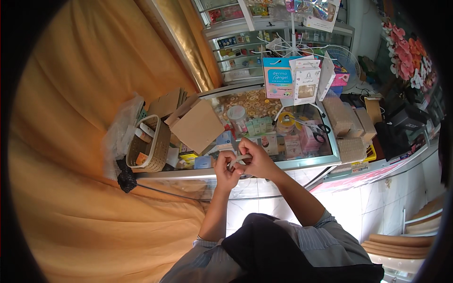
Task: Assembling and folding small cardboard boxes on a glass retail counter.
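Where hands (227, 170) (257, 161) meet, pale ring (239, 159) — pinched between

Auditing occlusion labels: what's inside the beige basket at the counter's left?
Inside the beige basket: a white item toward the far end, a small orange item nearer. Its right wall covers part of the bottom; anything there can't be seen.

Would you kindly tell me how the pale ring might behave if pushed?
The pale ring would likely roll on edge, being round. It is probably light, being slim and pinched between left hand and right hand. It may be stiff, as its visible curve does not sag.
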{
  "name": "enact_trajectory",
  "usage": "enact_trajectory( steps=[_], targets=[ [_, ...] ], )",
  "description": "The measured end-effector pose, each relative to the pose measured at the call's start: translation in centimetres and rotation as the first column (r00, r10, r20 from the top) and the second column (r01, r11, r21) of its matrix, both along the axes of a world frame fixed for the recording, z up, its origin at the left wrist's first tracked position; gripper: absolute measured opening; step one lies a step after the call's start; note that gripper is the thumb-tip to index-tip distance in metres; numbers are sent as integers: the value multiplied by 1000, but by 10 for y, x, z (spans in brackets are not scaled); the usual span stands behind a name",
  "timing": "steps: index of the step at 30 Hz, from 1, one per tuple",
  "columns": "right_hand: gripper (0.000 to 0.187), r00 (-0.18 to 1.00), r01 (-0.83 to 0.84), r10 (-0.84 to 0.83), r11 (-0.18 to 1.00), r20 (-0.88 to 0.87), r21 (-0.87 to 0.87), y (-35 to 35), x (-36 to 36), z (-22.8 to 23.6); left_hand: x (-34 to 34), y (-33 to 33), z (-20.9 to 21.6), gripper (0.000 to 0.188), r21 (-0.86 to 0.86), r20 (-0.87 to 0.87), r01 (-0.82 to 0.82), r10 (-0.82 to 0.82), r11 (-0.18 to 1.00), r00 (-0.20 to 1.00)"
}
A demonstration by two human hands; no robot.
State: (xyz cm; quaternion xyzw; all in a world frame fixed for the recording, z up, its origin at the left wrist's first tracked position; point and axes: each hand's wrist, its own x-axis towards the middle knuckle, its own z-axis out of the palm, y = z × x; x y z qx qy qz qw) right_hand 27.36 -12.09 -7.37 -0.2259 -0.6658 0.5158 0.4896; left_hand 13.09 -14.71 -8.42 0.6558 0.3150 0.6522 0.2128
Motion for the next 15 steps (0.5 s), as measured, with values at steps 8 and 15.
enact_trajectory(
  steps=[8,15],
  targets=[
    [47,1000,6,-7,999,27,33,-1,0,2,-1,-4,6,63,-105,-47,31,-36,994,998],
    [43,999,-33,32,998,14,60,-4,3,7,0,0,-5,65,-99,54,-30,36,995,998]
  ],
)
